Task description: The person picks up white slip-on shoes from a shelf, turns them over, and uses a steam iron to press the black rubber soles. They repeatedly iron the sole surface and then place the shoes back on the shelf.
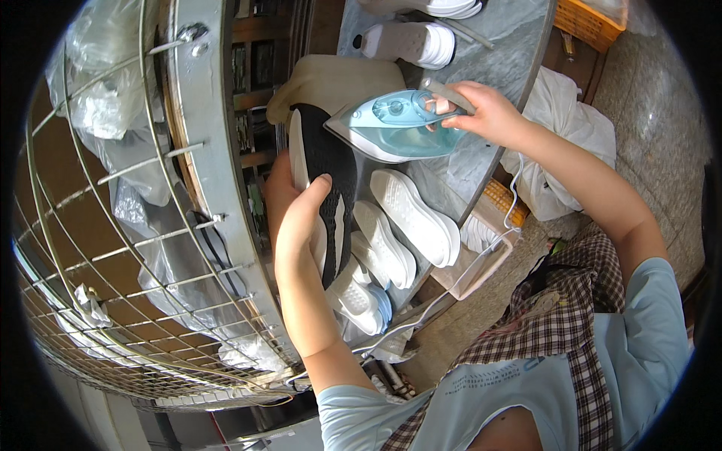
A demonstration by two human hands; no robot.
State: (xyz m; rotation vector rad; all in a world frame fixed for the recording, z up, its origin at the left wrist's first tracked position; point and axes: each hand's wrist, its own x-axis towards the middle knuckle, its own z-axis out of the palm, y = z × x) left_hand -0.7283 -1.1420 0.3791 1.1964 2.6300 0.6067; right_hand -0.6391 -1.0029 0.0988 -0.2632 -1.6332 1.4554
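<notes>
My right hand (481, 113) is wrapped round the handle of a light-blue steam iron (398, 124). The iron is tipped on its side, its tip pointing left at a black knit shoe (338, 161) with a white sole. My left hand (295, 214) grips that shoe along its sole, thumb on the black upper. Iron tip and shoe are very close; whether they touch I cannot tell. Just right of the shoe lie several white shoe soles (414, 214) on a grey marbled tabletop (470, 177). A beige block-like thing (342, 79) stands behind the shoe.
At the far end of the table sits a white-and-grey shoe (406, 43). A metal wire rack (173, 154) with clear plastic bags stands on the left. To the right are a white sack (560, 143), an orange crate (594, 22), and the iron's white cord (451, 289) hanging down.
</notes>
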